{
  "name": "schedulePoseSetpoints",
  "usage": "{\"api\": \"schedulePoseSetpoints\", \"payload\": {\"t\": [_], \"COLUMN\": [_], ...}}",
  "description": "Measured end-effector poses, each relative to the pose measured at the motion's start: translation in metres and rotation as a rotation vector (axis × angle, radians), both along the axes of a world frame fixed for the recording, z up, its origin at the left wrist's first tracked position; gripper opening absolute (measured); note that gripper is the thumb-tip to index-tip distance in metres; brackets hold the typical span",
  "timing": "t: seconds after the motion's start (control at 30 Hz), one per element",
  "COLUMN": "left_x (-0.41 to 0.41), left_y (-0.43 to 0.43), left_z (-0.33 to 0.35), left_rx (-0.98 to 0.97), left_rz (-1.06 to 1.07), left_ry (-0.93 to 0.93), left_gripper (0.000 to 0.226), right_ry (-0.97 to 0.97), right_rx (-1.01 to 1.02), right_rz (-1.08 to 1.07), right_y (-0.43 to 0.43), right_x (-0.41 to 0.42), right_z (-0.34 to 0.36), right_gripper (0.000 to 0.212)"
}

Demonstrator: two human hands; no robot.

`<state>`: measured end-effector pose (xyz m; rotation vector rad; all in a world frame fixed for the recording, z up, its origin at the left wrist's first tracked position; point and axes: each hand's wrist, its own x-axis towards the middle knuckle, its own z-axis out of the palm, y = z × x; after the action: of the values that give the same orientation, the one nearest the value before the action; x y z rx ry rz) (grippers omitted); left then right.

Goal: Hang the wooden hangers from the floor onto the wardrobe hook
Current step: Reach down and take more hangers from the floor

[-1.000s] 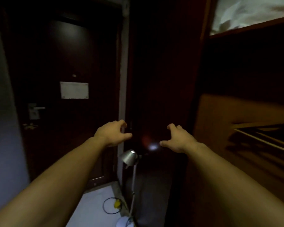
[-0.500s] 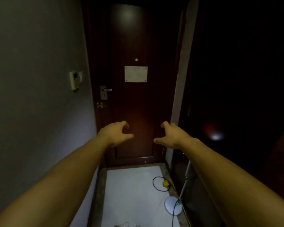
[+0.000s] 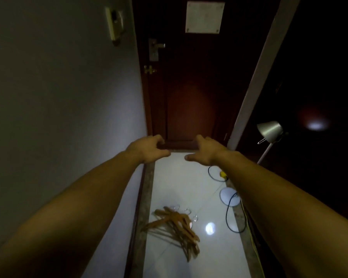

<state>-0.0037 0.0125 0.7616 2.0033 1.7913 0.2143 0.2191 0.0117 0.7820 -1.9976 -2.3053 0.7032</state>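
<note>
Fingers (image 3: 159,140) of the left hand (image 3: 147,149) are curled and spread, thumb out, nothing between them; the right hand (image 3: 204,152) mirrors it, thumb pointing inward, equally empty. Both arms reach forward at about the same height, hands near each other but apart, well above the floor (image 3: 189,181).

And there is the target: the hangers (image 3: 175,227), a loose heap on the pale glossy floor, lying below the hands and between the forearms, close to the left skirting. Several wooden bars cross over one another, with metal hooks (image 3: 186,211) showing at the far side of the pile. How many there are, I cannot tell; the light is dim.

Handling, by my reckoning: stiff, light wood, smooth, probably a bit slick on that polished tile, and tangled, so lifting one may drag the others along. Best bet looks like gathering them at the necks, where the hooks meet the wood, so they hang together and stay aligned.

Further out, a lamp (image 3: 270,130) stands at the right with its round base (image 3: 229,196) and a black cable (image 3: 230,217) trailing near the pile, worth avoiding. A dark door (image 3: 189,87) closes the corridor ahead. No wardrobe hook in view.
</note>
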Motion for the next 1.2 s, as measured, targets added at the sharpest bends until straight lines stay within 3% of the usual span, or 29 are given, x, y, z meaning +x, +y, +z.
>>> {"api": "schedulePoseSetpoints", "payload": {"t": [0.27,0.6,0.97,1.1,1.2], "left_x": [0.028,0.064,0.067,0.057,0.048], "left_y": [0.025,0.056,0.093,0.100,0.109], "left_z": [-0.040,-0.097,-0.190,-0.236,-0.278], "left_rx": [-0.138,-0.274,-0.496,-0.545,-0.592], "left_rz": [0.061,0.095,0.069,0.064,0.035], "left_ry": [0.028,0.036,-0.015,-0.015,0.006], "left_gripper": [0.058,0.054,0.068,0.067,0.066], "right_ry": [0.028,0.025,0.047,0.088,0.179], "right_rx": [-0.096,-0.275,-0.528,-0.543,-0.627], "right_rz": [0.097,0.111,0.092,0.044,-0.033], "right_y": [0.050,0.094,0.108,0.110,0.109], "right_x": [0.011,0.047,0.043,0.035,0.036], "right_z": [-0.049,-0.125,-0.235,-0.281,-0.320], "right_gripper": [0.088,0.081,0.076,0.062,0.026]}}
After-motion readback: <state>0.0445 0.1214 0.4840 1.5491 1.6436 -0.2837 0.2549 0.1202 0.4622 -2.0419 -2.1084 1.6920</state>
